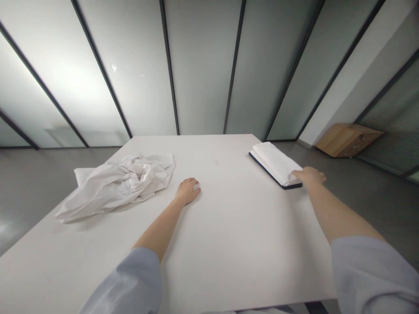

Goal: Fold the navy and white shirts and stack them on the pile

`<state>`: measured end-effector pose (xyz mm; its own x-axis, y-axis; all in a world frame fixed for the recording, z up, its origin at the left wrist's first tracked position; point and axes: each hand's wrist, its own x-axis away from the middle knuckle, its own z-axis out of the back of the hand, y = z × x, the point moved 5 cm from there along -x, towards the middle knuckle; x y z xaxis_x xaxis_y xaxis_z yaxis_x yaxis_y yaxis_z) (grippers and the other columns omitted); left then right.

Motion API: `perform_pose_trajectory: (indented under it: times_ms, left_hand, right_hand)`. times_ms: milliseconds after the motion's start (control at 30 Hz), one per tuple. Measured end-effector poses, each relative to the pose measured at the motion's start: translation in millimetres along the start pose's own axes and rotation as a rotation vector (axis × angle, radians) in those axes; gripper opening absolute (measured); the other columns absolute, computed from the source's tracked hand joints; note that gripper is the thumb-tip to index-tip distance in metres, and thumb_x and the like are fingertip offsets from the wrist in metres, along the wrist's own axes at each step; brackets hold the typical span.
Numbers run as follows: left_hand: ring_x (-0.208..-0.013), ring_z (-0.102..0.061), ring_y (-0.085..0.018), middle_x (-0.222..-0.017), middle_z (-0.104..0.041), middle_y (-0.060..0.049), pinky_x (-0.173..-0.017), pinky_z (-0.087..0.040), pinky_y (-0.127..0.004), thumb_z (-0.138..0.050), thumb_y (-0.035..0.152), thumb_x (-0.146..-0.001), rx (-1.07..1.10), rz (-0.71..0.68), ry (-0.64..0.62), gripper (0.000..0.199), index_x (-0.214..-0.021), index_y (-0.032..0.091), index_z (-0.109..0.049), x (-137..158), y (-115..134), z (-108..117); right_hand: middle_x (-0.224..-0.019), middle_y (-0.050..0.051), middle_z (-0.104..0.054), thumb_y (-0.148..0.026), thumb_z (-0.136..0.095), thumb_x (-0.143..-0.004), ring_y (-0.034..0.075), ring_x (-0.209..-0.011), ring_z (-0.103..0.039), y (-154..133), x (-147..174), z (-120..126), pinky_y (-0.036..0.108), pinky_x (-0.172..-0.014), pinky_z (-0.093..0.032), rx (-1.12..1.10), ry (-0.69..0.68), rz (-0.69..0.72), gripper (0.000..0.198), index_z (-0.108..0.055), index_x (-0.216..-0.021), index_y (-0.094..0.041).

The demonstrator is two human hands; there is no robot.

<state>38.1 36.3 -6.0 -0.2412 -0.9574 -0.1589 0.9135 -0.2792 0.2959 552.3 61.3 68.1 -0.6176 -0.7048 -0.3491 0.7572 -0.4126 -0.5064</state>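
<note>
My left hand (188,191) rests palm down on the white table, its fingers lightly bent and the thumb apart, with nothing in it. To its left lies a crumpled white cloth (131,181), loosely heaped and not touching the hand. My right hand (310,176) is at the near right corner of a folded white cloth (273,159). Its thumb lies on top of the cloth, and the other fingers are partly hidden along the side. Beneath the folded cloth, a dark folded layer (266,171) shows along the left and near edges.
The white table (229,244) stretches ahead to a far edge near a frosted glass partition (203,65) with dark frames. The folded stack lies close to the table's right edge. A wooden cabinet (343,139) stands on the grey floor at the right.
</note>
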Motion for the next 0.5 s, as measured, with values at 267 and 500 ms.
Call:
perform_pose_trajectory:
  times_ms: [267,500]
  left_hand:
    - [-0.125,-0.050,-0.026,-0.134,-0.056,-0.010,-0.107,-0.038,-0.039,-0.054,0.033,-0.085,0.013,-0.011,0.018,0.038,-0.120,0.021,-0.062,-3,-3,-4]
    - [-0.126,-0.050,-0.027,-0.135,-0.056,-0.010,-0.107,-0.037,-0.040,-0.055,0.036,-0.085,0.017,-0.009,0.017,0.040,-0.122,0.021,-0.059,-1,-1,-3]
  right_hand:
    - [-0.107,0.023,-0.059,-0.018,-0.054,-0.080,0.027,-0.093,-0.055,-61,5,24,0.039,-0.075,-0.035,0.091,0.093,0.246,0.022,-0.067,-0.095,-0.010]
    - [-0.099,0.011,-0.061,-0.029,-0.054,-0.083,0.027,-0.098,-0.056,-155,102,-5,0.038,-0.086,-0.043,-0.282,0.008,0.780,0.017,-0.064,-0.091,-0.019]
